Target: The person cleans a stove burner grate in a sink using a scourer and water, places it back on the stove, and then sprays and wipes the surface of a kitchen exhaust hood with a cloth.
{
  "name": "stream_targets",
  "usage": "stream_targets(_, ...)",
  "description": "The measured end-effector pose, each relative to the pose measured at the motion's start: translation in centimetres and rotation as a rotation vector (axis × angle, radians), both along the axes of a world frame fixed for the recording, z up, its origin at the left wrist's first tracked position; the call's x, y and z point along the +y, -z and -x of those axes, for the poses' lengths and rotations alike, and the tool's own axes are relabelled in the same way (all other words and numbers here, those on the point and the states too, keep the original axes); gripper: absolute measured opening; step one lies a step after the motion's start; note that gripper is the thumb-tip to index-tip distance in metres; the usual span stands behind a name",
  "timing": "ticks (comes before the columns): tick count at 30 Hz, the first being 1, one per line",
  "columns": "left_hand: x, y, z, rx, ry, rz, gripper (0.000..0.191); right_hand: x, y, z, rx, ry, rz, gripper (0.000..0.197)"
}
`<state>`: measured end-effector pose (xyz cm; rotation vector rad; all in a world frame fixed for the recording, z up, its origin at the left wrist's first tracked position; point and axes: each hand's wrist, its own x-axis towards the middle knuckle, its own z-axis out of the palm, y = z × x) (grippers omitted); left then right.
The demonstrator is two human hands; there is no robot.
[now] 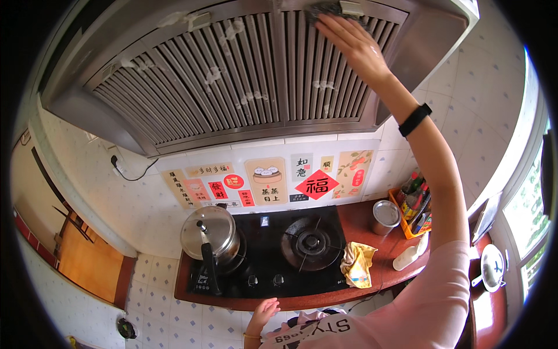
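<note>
My right hand (pixel 355 46) is raised to the top of a stainless-steel range hood (pixel 244 131). Its fingers press a dark, crumpled scrubbing cloth or pad (pixel 320 12) against the slatted filter (pixel 301 56), beside a pale metal clip (pixel 351 8). White foam (pixel 213 75) clings in patches to the slats, and a little sits on the back of that hand. Low in the view, my left hand (pixel 265 310) hangs in front of the counter edge, holding nothing, its fingers loosely extended.
Below the hood is a black gas cooktop (pixel 261 261) with a pressure cooker (pixel 209 235) on its left burner. To the right are a yellow cloth (pixel 359 264), a metal canister (pixel 386 218), a white bottle (pixel 409 256) and an orange basket of bottles (pixel 399 218).
</note>
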<state>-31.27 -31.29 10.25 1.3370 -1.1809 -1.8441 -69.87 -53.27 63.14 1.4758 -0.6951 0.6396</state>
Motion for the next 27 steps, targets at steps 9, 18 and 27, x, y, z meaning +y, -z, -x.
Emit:
stream_targets(9, 3.3, 0.4, -2.8, -0.047, -0.134, -0.123, 0.033, -2.6, 0.5, -4.7, -0.028, -0.104, 0.006, 0.069)
stream_targets(18, 2.9, -1.5, -1.3, -0.011, -0.102, -0.037, 0.033, 0.6, 1.6, 4.8, -0.168, -0.07, 0.015, 0.078)
stream_targets(27, 2.6, -1.5, -1.5, -0.064, 0.002, -0.05, 0.035, -2.2, 0.8, -6.1, 0.005, -0.082, -0.004, 0.064)
